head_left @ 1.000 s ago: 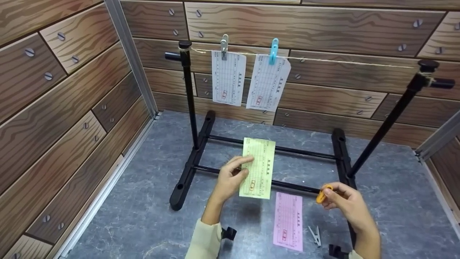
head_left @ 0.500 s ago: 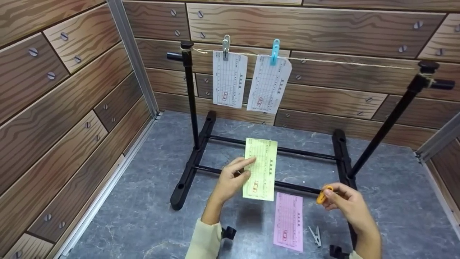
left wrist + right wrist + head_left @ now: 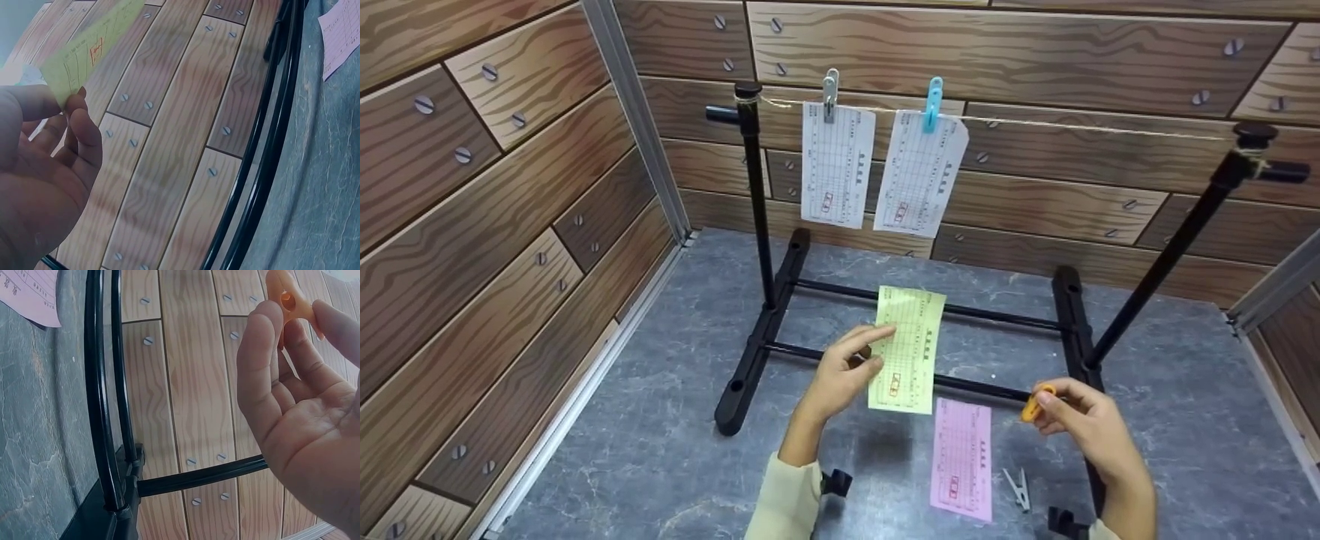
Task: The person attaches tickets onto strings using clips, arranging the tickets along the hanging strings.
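My left hand [image 3: 840, 375] pinches the left edge of a yellow-green printed slip [image 3: 911, 352], which it holds up off the table; the left wrist view shows the slip [image 3: 93, 50] between thumb and fingers. At the right, my right hand [image 3: 1091, 427] holds an orange clothespin [image 3: 1037, 403] by its end, and in the right wrist view the clothespin [image 3: 289, 301] sits between thumb and fingertips. A pink slip [image 3: 962, 461] lies flat on the table between the hands. Beside it lies a grey clothespin [image 3: 1018, 490].
A black rack [image 3: 1166, 255] stands on the marbled table [image 3: 660, 450], with a string [image 3: 1095, 129] tied between its posts. Two white slips [image 3: 838, 172] hang there, one by a grey clothespin [image 3: 830, 97], the other by a blue clothespin [image 3: 933, 105]. Wood-patterned walls [image 3: 510, 247] stand around.
The yellow-green slip has shifted slightly to the right in the head view, still in the left hand. The right hand and the orange clothespin have hardly moved.
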### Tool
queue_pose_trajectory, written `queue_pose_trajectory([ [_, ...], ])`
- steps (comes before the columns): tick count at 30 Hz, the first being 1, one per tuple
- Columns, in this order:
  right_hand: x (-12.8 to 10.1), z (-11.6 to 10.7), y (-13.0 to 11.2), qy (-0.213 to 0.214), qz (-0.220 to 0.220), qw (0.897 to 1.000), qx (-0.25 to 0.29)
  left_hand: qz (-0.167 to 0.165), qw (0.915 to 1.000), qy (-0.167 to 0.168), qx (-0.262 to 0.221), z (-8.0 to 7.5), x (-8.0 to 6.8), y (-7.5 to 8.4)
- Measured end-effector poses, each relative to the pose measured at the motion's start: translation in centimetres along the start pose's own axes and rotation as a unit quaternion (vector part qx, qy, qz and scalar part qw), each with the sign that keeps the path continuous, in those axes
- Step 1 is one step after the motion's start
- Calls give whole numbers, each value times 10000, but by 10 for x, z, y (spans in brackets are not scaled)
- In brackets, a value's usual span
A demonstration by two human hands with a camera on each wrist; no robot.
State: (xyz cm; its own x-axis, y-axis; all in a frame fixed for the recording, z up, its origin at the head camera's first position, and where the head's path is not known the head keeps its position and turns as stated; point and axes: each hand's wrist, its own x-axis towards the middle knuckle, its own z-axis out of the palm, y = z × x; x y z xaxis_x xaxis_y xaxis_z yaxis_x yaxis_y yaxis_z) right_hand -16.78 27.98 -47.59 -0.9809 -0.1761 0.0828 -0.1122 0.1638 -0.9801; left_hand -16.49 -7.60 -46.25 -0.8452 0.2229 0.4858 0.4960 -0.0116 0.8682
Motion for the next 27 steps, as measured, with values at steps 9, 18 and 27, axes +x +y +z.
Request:
queue_pose_trajectory([
  [9,0,-1,1,33,3,9999,-100,22,9999,75,75,0,0,0],
  [18,-3,-2,2,48,-89,9999,33,-194,9997,146,22,5,-1,3],
  [27,-4,-5,1,207,29,9998,-46,816,9937,754,-110,18,10,-12],
])
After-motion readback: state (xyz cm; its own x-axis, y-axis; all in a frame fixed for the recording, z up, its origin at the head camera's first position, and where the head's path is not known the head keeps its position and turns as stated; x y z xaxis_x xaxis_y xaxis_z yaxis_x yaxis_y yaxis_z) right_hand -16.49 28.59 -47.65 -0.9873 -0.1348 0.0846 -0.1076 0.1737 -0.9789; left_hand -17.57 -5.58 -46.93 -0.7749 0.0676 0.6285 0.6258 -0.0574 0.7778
